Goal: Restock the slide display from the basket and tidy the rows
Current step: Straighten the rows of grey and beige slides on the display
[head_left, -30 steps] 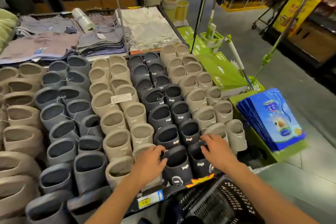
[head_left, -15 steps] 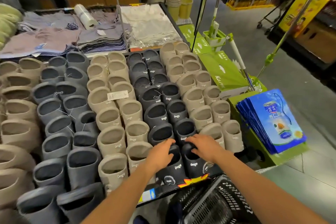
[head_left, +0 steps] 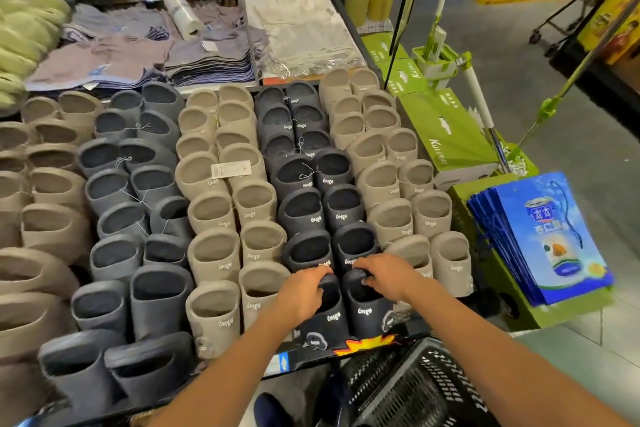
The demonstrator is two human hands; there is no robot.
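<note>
Your left hand (head_left: 303, 291) and right hand (head_left: 389, 276) curl over the near black rubber slides (head_left: 363, 314); seat both upright, level.

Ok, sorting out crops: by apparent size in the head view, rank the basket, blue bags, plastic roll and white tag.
1. The basket and blue bags look alike; the basket is cut off, so unranked.
2. The plastic roll.
3. The white tag.

White script, roughly "Congo", marks the slides (head_left: 334, 317); "KULI" stands on the green boxes (head_left: 446, 128) at two o'clock.
</note>
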